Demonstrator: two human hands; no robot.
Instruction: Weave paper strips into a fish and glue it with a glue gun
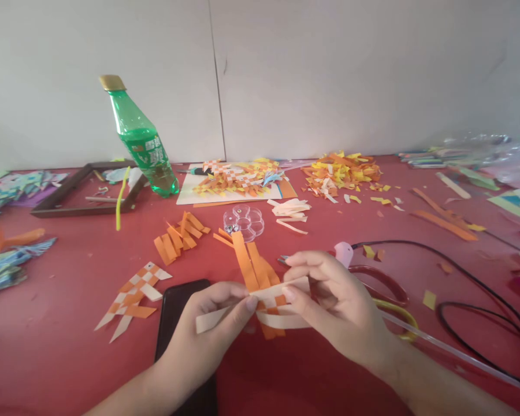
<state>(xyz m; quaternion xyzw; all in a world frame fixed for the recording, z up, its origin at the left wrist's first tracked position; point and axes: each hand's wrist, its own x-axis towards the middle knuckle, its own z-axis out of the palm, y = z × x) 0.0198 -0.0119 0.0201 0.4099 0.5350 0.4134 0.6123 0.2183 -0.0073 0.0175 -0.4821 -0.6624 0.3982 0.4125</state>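
Note:
Between my two hands is a small weave of orange and cream paper strips [253, 266], its orange ends pointing away from me. My left hand [214, 323] pinches the weave's left side between thumb and fingers, a cream strip end sticking out below the thumb. My right hand [333, 300] grips the right side, thumb on a cream strip. To the left lies a woven orange-and-cream paper fish [134, 294]. Behind it rests a pile of folded orange strips [179, 237]. Cream strips [291, 211] lie further back. A black phone [179, 306] is partly under my left hand.
A green soda bottle [145, 144] stands at the back left beside a dark wooden frame [47, 207]. A clear flower-shaped case [253, 222] sits mid-table. Paper scraps [342, 173] are heaped behind. Scissors with a yellow handle [405, 323] and a black cable [442, 263] lie right.

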